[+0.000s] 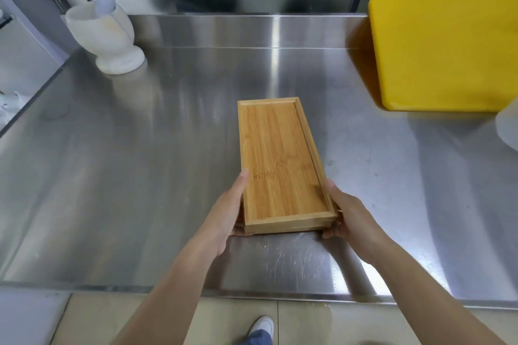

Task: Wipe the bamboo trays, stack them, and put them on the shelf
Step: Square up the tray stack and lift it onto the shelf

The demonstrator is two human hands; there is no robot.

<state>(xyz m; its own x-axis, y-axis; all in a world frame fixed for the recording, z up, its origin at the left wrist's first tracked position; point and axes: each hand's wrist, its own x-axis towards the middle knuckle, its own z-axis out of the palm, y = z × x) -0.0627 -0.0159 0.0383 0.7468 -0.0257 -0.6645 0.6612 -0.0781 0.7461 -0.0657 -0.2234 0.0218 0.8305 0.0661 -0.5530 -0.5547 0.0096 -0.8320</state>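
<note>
Now both hands, left hand [227, 213] and right hand [347, 214], clasp the stacked trays [283, 159]; uneven lifting could slide the top tray off

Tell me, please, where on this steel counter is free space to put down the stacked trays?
The widest bare patch lies left of the stacked trays, between them and the white mortar. The strip behind the trays, up to the back wall, is also free. The right side is crowded by the yellow board. Left hand and right hand grip the stack.
</note>
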